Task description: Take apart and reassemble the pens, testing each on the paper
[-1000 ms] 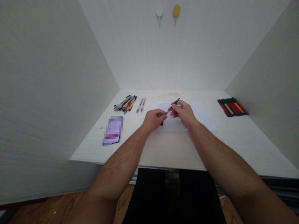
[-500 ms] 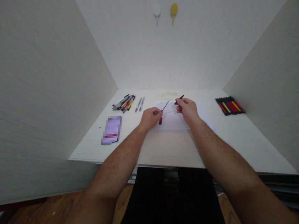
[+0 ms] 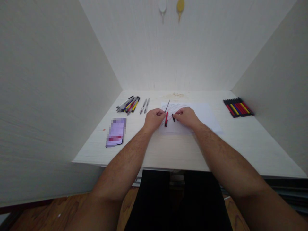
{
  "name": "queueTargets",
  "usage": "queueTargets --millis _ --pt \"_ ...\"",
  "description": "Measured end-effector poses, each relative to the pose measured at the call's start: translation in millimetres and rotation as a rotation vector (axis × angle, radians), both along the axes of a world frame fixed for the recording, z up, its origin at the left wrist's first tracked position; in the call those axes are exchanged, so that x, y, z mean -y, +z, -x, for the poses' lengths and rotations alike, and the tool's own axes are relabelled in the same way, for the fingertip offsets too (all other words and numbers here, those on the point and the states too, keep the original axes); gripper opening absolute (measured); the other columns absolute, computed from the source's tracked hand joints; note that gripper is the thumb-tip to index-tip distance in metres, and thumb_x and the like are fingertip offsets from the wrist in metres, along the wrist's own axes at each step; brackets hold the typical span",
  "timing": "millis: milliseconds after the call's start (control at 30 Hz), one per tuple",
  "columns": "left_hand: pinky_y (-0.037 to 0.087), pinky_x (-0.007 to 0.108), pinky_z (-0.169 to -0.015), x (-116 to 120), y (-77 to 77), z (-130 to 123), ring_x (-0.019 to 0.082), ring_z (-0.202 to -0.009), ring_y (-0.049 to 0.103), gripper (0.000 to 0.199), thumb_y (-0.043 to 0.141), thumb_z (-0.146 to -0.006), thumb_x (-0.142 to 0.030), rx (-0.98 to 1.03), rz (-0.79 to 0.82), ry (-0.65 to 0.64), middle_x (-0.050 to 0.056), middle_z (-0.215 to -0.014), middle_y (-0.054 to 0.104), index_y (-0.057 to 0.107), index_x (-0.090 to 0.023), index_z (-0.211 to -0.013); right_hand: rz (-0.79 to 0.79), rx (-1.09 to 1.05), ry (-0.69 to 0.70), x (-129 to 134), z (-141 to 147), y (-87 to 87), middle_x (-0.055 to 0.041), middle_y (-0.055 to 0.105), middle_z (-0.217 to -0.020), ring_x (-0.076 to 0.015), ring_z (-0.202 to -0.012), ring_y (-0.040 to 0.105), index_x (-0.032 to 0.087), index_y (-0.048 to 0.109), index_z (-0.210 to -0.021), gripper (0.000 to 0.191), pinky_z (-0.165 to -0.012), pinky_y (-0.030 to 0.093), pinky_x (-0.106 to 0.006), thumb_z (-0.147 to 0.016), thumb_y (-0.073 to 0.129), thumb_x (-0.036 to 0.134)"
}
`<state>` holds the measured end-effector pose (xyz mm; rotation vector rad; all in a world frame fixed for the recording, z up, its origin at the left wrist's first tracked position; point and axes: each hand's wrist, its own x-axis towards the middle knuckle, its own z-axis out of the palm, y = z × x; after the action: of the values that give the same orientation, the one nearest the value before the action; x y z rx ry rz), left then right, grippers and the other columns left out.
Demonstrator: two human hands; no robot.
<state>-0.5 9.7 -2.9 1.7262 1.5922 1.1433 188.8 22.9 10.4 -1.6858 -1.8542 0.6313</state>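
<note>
My left hand (image 3: 154, 118) pinches a thin dark pen refill (image 3: 167, 105), which points up and away from its fingertips. Right beside those fingertips is a red pen barrel (image 3: 166, 118) with a black end, over the white paper (image 3: 203, 114); whether the fingers touch it I cannot tell. My right hand (image 3: 187, 117) is closed on a small black pen cap (image 3: 173, 118), held low over the paper just right of the red barrel. Coloured scribbles mark the sheet's upper left part, partly covered by the hands.
To the left lie two clear pens (image 3: 145, 106), a pile of mixed pens (image 3: 128, 105) and a phone (image 3: 116, 132). A row of black-ended coloured pens (image 3: 238, 107) lies at the right wall. Two hooks, one white (image 3: 162, 6) and one yellow (image 3: 180, 6), hang on the back wall.
My right hand has come down and left with the black cap, closer to my left hand. The refill stands more upright, and more of the red barrel shows.
</note>
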Motion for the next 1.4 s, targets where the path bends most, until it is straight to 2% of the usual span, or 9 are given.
queueTargets --millis 100,333,567,700,833,1000,1167,1300,1400 --pt "0.044 0.025 -0.061 1 0.5 -1 0.013 -0.064 0.059 0.015 0.067 -0.074 -0.031 0.006 0.013 -0.026 0.001 -0.07 0.07 0.072 -0.017 -0.077 -0.037 -0.132 -0.025 2 1 3.5 -0.0043 0.07 -0.07 -0.0149 -0.066 0.061 0.016 0.074 -0.075 0.016 -0.063 0.045 -0.027 -0.072 0.067 0.031" --pt "0.041 0.022 -0.055 10 7.6 -5 0.011 -0.058 0.056 0.015 0.066 -0.073 -0.027 0.001 0.046 -0.129 0.002 -0.069 0.069 0.073 -0.016 -0.081 0.008 -0.769 -0.019 5 8 8.7 -0.0028 0.069 -0.071 -0.0105 -0.054 0.058 0.015 0.068 -0.087 0.023 -0.043 0.038 -0.021 -0.068 0.073 0.028" --pt "0.041 0.022 -0.054 11 7.8 -4 0.011 -0.058 0.056 0.015 0.064 -0.075 -0.027 -0.038 0.027 -0.204 0.002 -0.069 0.069 0.072 -0.016 -0.081 0.004 -0.943 -0.018 2 7 8.9 -0.0044 0.07 -0.077 -0.0093 -0.056 0.06 0.016 0.061 -0.076 0.014 -0.042 0.038 -0.019 -0.07 0.069 0.026" --pt "0.039 0.022 -0.053 10 6.7 -3 0.011 -0.057 0.054 0.015 0.062 -0.076 -0.028 -0.042 0.028 -0.203 0.001 -0.066 0.067 0.072 -0.016 -0.08 -0.064 -1.012 -0.082 1 6 12.8 -0.0027 0.068 -0.074 -0.0089 -0.055 0.059 0.017 0.06 -0.077 0.011 -0.042 0.037 -0.018 -0.071 0.067 0.024" --pt "0.037 0.023 -0.053 7 4.4 -2 0.011 -0.056 0.051 0.017 0.062 -0.076 -0.03 -0.066 -0.003 -0.159 0.0 -0.064 0.065 0.072 -0.017 -0.08 -0.096 -0.944 -0.159 -2 2 11.7 -0.0011 0.067 -0.071 -0.0077 -0.052 0.055 0.017 0.061 -0.078 0.009 -0.042 0.037 -0.019 -0.071 0.066 0.022" --pt "0.036 0.024 -0.054 4 2.3 0 0.011 -0.057 0.05 0.018 0.061 -0.077 -0.031 -0.044 -0.027 -0.111 0.0 -0.065 0.065 0.072 -0.017 -0.08 0.03 -0.507 -0.088 -2 -2 3.3 -0.0002 0.063 -0.059 -0.0084 -0.049 0.052 0.014 0.069 -0.074 0.009 -0.047 0.039 -0.021 -0.069 0.067 0.023" --pt "0.038 0.024 -0.057 6 4.7 -1 0.012 -0.06 0.053 0.018 0.061 -0.077 -0.03 -0.033 -0.008 -0.107 0.0 -0.068 0.067 0.073 -0.017 -0.081 0.011 -0.162 -0.007 -2 -2 -3.4 -0.0012 0.066 -0.061 -0.0125 -0.059 0.059 0.017 0.074 -0.074 0.015 -0.058 0.043 -0.024 -0.069 0.069 0.03" --pt "0.039 0.024 -0.056 7 6.4 -2 0.012 -0.059 0.053 0.019 0.061 -0.077 -0.031 -0.05 0.012 -0.103 0.0 -0.067 0.066 0.073 -0.018 -0.081 -0.023 -0.115 -0.022 -2 -2 -1.8 -0.0024 0.069 -0.066 -0.014 -0.064 0.06 0.018 0.074 -0.071 0.015 -0.062 0.044 -0.026 -0.07 0.069 0.031" --pt "0.039 0.023 -0.056 7 6.4 -3 0.011 -0.059 0.053 0.018 0.061 -0.077 -0.031 -0.057 0.004 -0.112 0.0 -0.067 0.067 0.073 -0.017 -0.08 -0.01 -0.292 0.001 1 0 3.2 -0.0022 0.068 -0.066 -0.0119 -0.058 0.057 0.016 0.074 -0.076 0.017 -0.057 0.043 -0.024 -0.071 0.068 0.031"
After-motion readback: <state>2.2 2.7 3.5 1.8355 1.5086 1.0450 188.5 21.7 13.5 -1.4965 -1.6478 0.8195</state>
